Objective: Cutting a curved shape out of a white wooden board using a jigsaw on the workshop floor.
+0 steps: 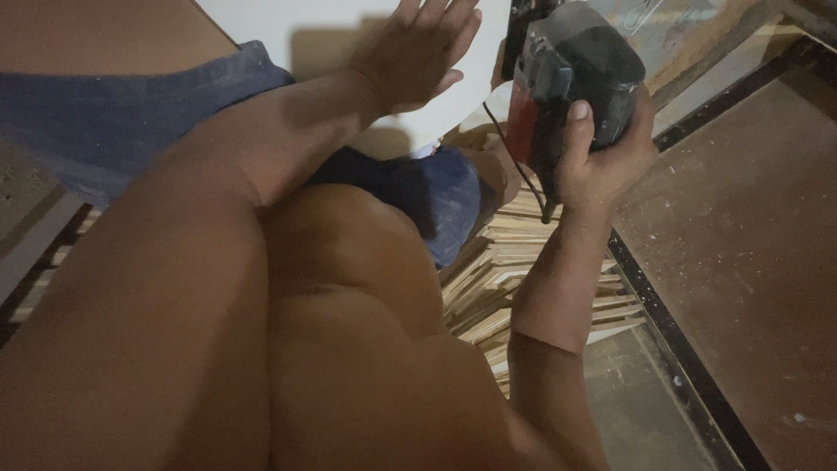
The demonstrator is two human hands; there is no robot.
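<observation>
I see the black-and-red power tool (pixel 571 74) gripped upright in my right hand (pixel 597 157), fingers clenched round its body. Just left of the tool, my left hand (pixel 418 52) presses flat, fingers spread, on the white panel (pixel 349 35). Below the tool lie stacked wood strips (pixel 514 270).

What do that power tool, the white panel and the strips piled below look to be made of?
Power tool: probably moulded plastic, matte black and red casing. White panel: smooth and flat, perhaps a laminated board; hard to tell. Strips: likely wood offcuts, pale, raw, with straight-cut edges.
</observation>
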